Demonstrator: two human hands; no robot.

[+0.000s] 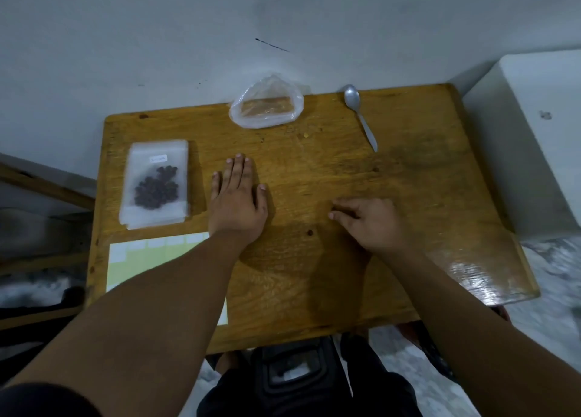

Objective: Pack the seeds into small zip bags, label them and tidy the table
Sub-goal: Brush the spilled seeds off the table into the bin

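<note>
we've got the wooden table (393, 181) as our anchor: at its left side sits a zip bag (157, 184) of dark seeds (156, 189) with a small white label, on top of a stack of clear bags, and a label sheet (151, 259) lies at the near-left edge under our forearm. our left hand (236, 196) is flat and released on the table just right of the bag, while our right hand (369, 220) rests mid-table with fingers curled and grasping nothing we can make out. at the far edge there's a plastic bag (266, 104) with brownish stuff and a spoon (360, 115).
</note>
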